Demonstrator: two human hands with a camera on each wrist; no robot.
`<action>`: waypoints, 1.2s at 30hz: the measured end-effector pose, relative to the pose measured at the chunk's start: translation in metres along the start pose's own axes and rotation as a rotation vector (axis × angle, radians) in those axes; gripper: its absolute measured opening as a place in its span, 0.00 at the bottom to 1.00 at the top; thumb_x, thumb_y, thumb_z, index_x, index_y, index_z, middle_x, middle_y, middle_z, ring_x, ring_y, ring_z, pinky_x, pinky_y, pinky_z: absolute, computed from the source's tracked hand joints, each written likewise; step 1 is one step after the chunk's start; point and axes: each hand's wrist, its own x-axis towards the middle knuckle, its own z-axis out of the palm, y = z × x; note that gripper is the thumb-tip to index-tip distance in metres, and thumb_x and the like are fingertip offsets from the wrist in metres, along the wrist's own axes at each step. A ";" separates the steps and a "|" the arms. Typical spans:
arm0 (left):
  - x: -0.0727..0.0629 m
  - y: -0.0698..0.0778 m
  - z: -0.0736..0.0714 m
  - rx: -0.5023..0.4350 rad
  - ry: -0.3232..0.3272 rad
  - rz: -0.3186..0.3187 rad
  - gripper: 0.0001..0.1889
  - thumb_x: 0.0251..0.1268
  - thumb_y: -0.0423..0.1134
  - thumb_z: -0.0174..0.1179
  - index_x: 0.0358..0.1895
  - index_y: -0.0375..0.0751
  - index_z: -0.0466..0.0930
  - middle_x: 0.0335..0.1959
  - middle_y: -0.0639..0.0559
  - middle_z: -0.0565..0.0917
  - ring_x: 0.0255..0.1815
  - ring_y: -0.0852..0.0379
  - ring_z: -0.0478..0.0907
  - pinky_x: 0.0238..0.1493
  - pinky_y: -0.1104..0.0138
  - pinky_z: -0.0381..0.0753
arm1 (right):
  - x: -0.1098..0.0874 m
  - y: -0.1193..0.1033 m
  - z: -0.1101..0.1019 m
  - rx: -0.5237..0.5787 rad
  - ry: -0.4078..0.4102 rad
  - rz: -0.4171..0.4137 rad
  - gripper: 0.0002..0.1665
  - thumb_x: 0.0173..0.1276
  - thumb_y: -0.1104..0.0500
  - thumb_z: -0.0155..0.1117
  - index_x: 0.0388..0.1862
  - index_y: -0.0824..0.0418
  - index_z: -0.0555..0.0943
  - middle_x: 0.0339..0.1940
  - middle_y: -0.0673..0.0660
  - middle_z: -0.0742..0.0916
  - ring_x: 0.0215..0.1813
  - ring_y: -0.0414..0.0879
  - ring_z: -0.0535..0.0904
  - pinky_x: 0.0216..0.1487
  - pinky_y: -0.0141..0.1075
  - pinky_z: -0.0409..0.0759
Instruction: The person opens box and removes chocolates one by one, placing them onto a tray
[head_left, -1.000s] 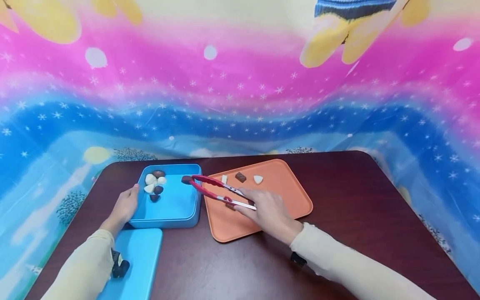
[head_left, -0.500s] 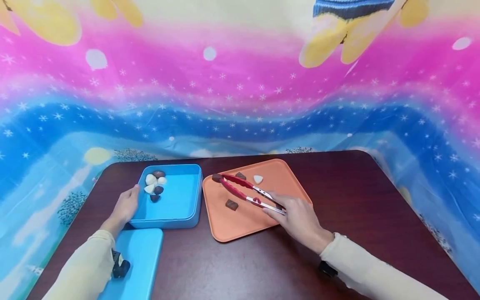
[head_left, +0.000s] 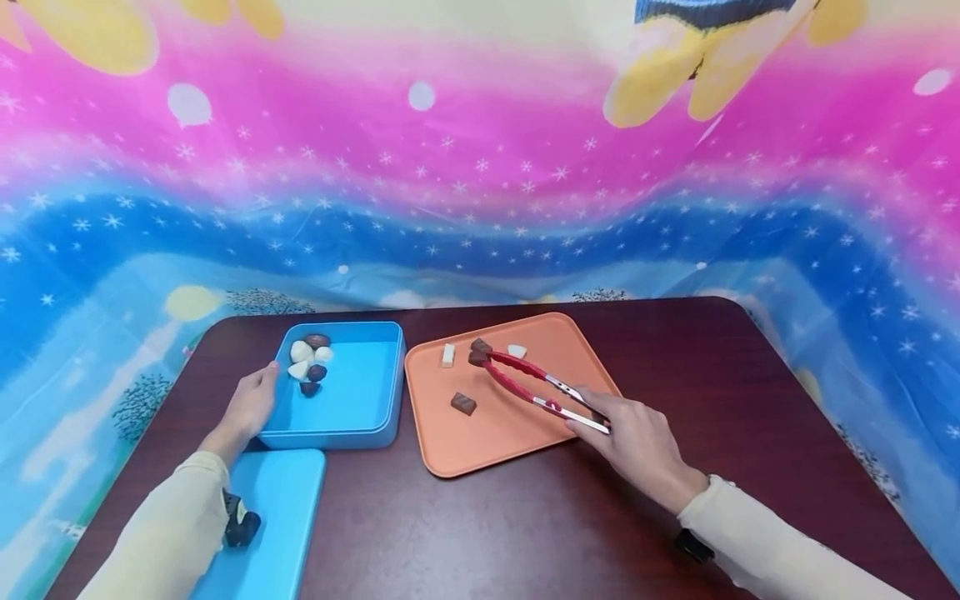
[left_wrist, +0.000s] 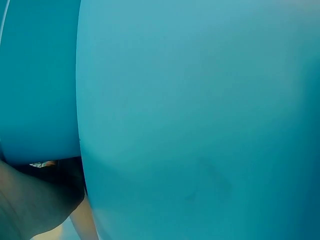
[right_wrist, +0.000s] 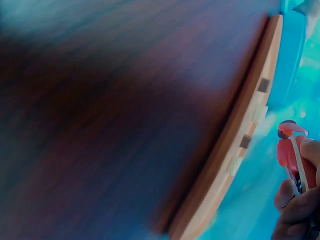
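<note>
Orange tray (head_left: 491,450) on dark table (head_left: 525,533), bearings from tray centre; right hand (head_left: 643,440) at 4 o'clock, gripping red-tipped tongs (head_left: 538,401); dark chocolate (head_left: 477,358) pinched in the tips at 11, beside a brown block (head_left: 482,344), contact unclear; white bar (head_left: 447,356) at 10; second brown block (head_left: 463,404) at 9; white piece (head_left: 517,351) at 12; blue box (head_left: 330,440) at 9, beside the tray; chocolates (head_left: 302,353) clustered toward the box's own 10; left hand (head_left: 250,406) touching its 9 o'clock wall; blue lid (head_left: 288,525) at 8, partly under left sleeve (head_left: 150,521).
</note>
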 end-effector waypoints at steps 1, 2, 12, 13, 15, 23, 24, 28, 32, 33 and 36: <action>0.000 0.000 0.001 -0.001 -0.002 -0.003 0.43 0.80 0.62 0.16 0.80 0.27 0.37 0.80 0.24 0.44 0.80 0.23 0.43 0.76 0.31 0.49 | -0.003 0.003 0.000 -0.012 -0.002 -0.006 0.30 0.61 0.45 0.76 0.61 0.54 0.85 0.50 0.58 0.91 0.33 0.47 0.84 0.27 0.42 0.80; -0.001 0.000 0.002 -0.002 -0.003 -0.006 0.43 0.80 0.62 0.16 0.80 0.27 0.37 0.80 0.24 0.44 0.80 0.23 0.42 0.76 0.32 0.49 | -0.005 0.006 0.001 -0.031 -0.001 -0.018 0.30 0.61 0.45 0.76 0.61 0.53 0.85 0.49 0.57 0.91 0.32 0.45 0.84 0.27 0.40 0.80; -0.002 0.002 0.007 -0.005 -0.009 -0.011 0.42 0.81 0.61 0.17 0.80 0.28 0.39 0.80 0.24 0.46 0.80 0.24 0.44 0.77 0.32 0.50 | -0.023 0.034 0.010 -0.296 0.167 -0.364 0.31 0.55 0.45 0.79 0.57 0.55 0.84 0.29 0.50 0.86 0.14 0.35 0.68 0.15 0.29 0.69; -0.001 0.002 0.007 -0.003 -0.005 -0.009 0.42 0.81 0.61 0.17 0.80 0.27 0.40 0.80 0.24 0.46 0.80 0.24 0.45 0.77 0.32 0.50 | -0.023 0.035 0.010 -0.310 0.174 -0.383 0.31 0.56 0.45 0.79 0.57 0.55 0.84 0.28 0.50 0.85 0.13 0.35 0.67 0.15 0.30 0.70; 0.000 0.001 0.007 -0.003 -0.001 -0.006 0.42 0.81 0.62 0.17 0.80 0.27 0.40 0.80 0.24 0.46 0.80 0.24 0.45 0.77 0.32 0.50 | -0.023 0.037 0.009 -0.320 0.179 -0.400 0.32 0.56 0.44 0.78 0.57 0.55 0.83 0.28 0.50 0.85 0.13 0.36 0.66 0.15 0.32 0.71; 0.000 0.000 0.006 -0.014 -0.004 -0.014 0.42 0.80 0.62 0.16 0.80 0.28 0.38 0.80 0.24 0.45 0.80 0.24 0.43 0.77 0.32 0.49 | -0.023 0.038 0.000 -0.231 0.131 -0.249 0.36 0.49 0.41 0.82 0.55 0.52 0.83 0.24 0.47 0.80 0.16 0.32 0.59 0.15 0.26 0.58; 0.000 0.000 0.006 -0.013 -0.004 -0.016 0.42 0.80 0.62 0.16 0.80 0.28 0.38 0.80 0.24 0.45 0.80 0.24 0.43 0.77 0.32 0.49 | -0.023 0.038 -0.001 -0.214 0.126 -0.219 0.37 0.48 0.40 0.82 0.56 0.52 0.83 0.23 0.47 0.79 0.16 0.32 0.58 0.15 0.26 0.57; 0.000 0.004 0.002 -0.013 -0.001 -0.018 0.42 0.80 0.63 0.16 0.80 0.29 0.38 0.80 0.24 0.45 0.80 0.23 0.44 0.76 0.31 0.50 | -0.020 0.036 -0.003 -0.153 0.103 -0.116 0.44 0.47 0.38 0.82 0.62 0.54 0.81 0.23 0.48 0.79 0.18 0.34 0.61 0.17 0.30 0.63; 0.001 0.007 -0.002 -0.013 0.004 -0.012 0.43 0.80 0.63 0.17 0.80 0.29 0.38 0.80 0.24 0.45 0.80 0.23 0.44 0.75 0.30 0.50 | -0.016 0.036 -0.004 -0.096 0.047 -0.026 0.50 0.49 0.36 0.81 0.68 0.58 0.77 0.27 0.51 0.81 0.24 0.38 0.69 0.21 0.34 0.70; 0.001 0.006 -0.002 -0.014 0.004 -0.010 0.43 0.80 0.63 0.17 0.80 0.29 0.38 0.80 0.24 0.45 0.80 0.22 0.44 0.75 0.30 0.50 | -0.015 0.035 -0.004 -0.079 0.024 -0.001 0.51 0.50 0.36 0.80 0.68 0.58 0.76 0.29 0.51 0.82 0.26 0.39 0.71 0.22 0.35 0.72; 0.001 0.005 0.000 -0.014 0.003 -0.014 0.43 0.80 0.64 0.17 0.80 0.29 0.38 0.80 0.24 0.45 0.80 0.23 0.44 0.75 0.30 0.50 | -0.012 0.034 -0.005 -0.030 -0.040 0.072 0.51 0.53 0.34 0.78 0.70 0.59 0.75 0.37 0.55 0.87 0.32 0.44 0.77 0.28 0.41 0.79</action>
